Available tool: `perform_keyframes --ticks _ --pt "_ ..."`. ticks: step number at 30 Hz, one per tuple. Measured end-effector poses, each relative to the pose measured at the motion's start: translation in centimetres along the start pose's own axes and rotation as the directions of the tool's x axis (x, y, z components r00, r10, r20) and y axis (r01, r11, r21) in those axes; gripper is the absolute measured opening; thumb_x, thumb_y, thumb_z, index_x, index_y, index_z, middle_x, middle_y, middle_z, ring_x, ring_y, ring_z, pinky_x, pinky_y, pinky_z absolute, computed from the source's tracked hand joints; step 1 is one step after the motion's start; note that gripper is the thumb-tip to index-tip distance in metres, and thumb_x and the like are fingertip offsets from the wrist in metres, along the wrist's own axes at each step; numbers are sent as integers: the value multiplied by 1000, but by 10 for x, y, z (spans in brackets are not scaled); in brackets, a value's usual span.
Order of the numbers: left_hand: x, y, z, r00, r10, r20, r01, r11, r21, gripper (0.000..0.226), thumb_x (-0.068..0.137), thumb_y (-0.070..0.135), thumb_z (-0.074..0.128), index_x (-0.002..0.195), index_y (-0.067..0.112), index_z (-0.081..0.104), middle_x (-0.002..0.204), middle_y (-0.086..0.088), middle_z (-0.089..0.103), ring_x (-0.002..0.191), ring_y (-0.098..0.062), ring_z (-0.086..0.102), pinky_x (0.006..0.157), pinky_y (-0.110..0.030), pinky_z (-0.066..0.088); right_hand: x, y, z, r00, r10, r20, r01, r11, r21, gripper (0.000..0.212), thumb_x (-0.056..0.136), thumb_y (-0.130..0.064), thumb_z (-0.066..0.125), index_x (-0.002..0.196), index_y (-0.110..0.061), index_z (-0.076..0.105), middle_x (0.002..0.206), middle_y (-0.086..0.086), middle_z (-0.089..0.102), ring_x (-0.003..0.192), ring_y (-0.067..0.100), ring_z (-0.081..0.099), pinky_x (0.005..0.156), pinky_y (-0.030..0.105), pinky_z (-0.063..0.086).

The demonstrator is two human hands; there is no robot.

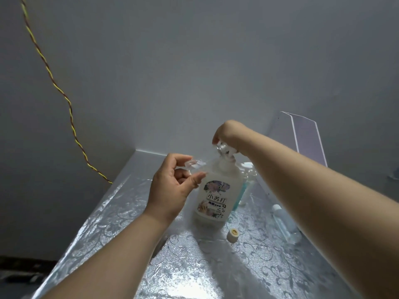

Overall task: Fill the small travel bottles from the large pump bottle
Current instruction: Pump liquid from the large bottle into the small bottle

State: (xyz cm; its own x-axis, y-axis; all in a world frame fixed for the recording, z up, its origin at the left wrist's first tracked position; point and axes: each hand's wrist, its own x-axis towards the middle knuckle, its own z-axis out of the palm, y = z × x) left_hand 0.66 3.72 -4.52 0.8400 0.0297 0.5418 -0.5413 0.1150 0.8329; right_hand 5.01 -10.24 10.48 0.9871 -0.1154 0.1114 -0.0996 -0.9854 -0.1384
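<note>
grey walls; silver embossed table (133,251); pump bottle (213,199)

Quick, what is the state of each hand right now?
Left hand: holds a small clear bottle beside the pump.
Right hand: grips the pump head of the large bottle.

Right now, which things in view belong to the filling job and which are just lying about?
Job: large pump bottle; travel bottle in left hand; right hand on pump head; loose cap; second small bottle.
Lying about: teal bottle; twisted wire; clear panel.
</note>
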Motion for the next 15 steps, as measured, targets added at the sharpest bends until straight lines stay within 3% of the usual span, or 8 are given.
perform_keyframes --ticks 6,11,15 --pt "-2 2 1 1000 -9 -9 9 1000 -9 40 64 42 79 97 34 58 86 -17 64 76 -34 64 69 -39 60 8 -2 5 989 13 150 33 953 -301 37 94 -12 54 131 -16 57 139 6 51 123 25 53 99 26 42" --pt "-2 5 0 1000 -5 -10 5 1000 -22 40 62 41 79 95 34 58 84 -15 64 71 -20 62 66 -28 57 6 -3 3 994 -27 109 57 959 -279 36 96 -12 51 131 -14 57 139 7 51 125 26 51 101 27 41" --pt "-3 8 0 1000 -2 -3 2 1000 -4 41 61 41 79 95 34 58 75 -5 61 67 -14 58 66 -25 55 0 -2 -6 997 -66 34 72 975 -212 31 93 -9 49 121 -7 64 126 13 61 118 28 56 89 29 46"
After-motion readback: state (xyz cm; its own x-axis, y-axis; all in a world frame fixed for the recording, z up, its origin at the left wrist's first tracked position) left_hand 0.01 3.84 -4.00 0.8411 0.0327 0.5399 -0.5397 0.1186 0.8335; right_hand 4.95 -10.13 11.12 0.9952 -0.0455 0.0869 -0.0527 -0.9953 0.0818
